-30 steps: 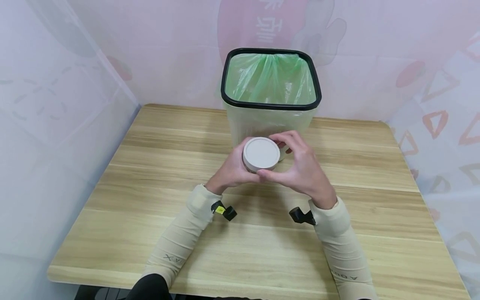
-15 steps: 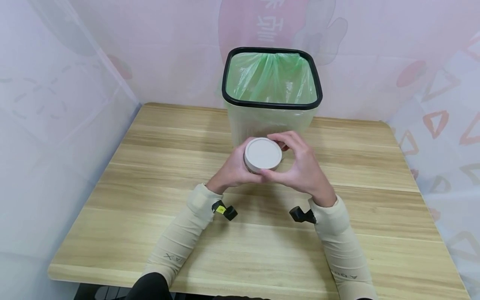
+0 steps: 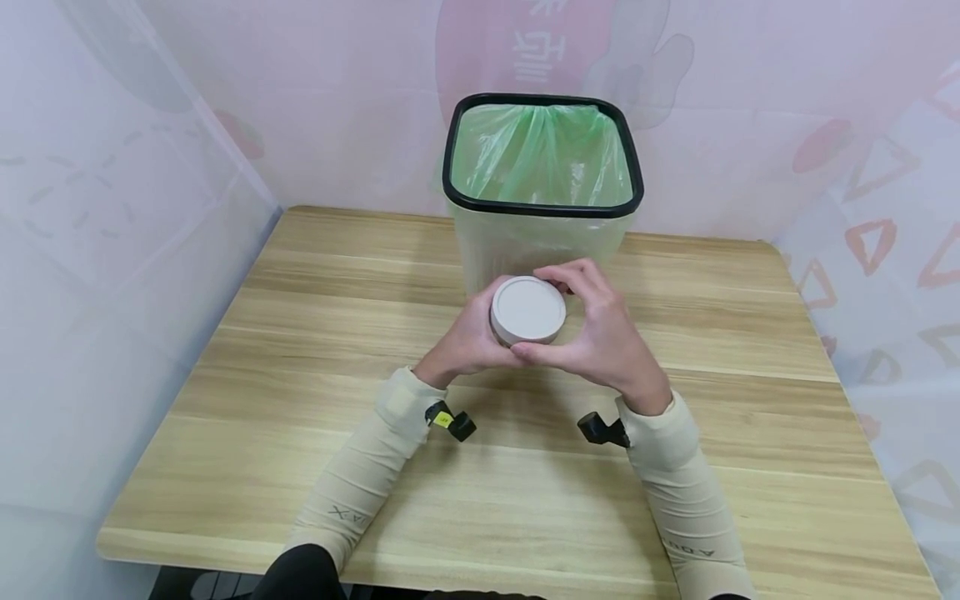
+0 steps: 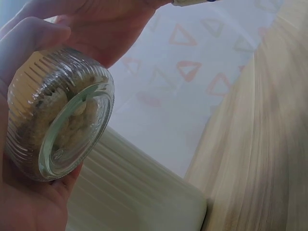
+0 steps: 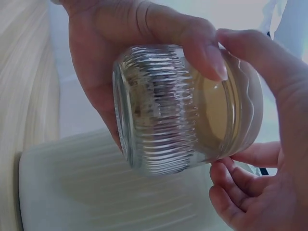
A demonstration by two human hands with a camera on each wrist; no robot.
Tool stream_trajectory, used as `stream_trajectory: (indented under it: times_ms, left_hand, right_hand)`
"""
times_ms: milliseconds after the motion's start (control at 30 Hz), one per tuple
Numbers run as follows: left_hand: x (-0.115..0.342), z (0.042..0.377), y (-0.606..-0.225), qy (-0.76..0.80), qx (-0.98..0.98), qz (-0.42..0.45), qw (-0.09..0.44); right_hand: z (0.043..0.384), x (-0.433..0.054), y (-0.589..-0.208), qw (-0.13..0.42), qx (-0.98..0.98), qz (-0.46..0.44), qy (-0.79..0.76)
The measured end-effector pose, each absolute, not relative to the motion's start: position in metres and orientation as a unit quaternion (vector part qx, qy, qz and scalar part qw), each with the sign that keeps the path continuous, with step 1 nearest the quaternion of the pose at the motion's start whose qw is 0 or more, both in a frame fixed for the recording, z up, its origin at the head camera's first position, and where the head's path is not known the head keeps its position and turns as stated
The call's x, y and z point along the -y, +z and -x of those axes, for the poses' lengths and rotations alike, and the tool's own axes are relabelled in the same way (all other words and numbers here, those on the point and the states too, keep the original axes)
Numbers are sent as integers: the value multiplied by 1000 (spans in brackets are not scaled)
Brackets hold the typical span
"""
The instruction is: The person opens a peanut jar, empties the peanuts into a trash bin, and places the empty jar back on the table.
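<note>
A ribbed clear glass jar (image 5: 161, 108) with brownish contents is held above the table, in front of the bin. Its round off-white lid (image 3: 528, 309) faces up in the head view, while the left wrist view shows the jar's clear base. My left hand (image 3: 474, 337) grips the glass body from the left. On the other side, my right hand (image 3: 600, 329) holds the lid's rim between thumb and curled fingers. The two thumbs meet at the near side. What exactly the contents are cannot be made out.
A pale bin (image 3: 536, 242) with a black rim and green plastic liner (image 3: 543, 158) stands upright at the table's back. The wooden table (image 3: 300, 375) borders patterned cloth walls (image 3: 337, 125) behind and at both sides.
The jar and hands have shifted very slightly to the right in the head view. Both hands keep the same hold, and the lid stays on the jar.
</note>
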State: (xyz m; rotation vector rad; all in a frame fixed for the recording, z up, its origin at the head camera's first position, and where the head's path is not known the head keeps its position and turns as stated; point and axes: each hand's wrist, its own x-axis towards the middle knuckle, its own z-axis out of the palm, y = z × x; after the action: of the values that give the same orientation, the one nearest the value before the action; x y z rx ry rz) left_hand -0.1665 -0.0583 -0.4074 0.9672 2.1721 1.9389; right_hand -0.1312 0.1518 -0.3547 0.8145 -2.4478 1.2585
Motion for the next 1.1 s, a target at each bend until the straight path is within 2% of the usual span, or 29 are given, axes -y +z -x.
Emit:
stream_trajectory:
  times_ms: [333,1100]
  left_hand:
    - [57,165,-407,637,-705,-306,47]
    - [56,163,-407,624,-711,-319,52]
  right_hand:
    - [131,-152,-354,138,847,-284,427]
    - [134,-156,-356,107,833,-315,442]
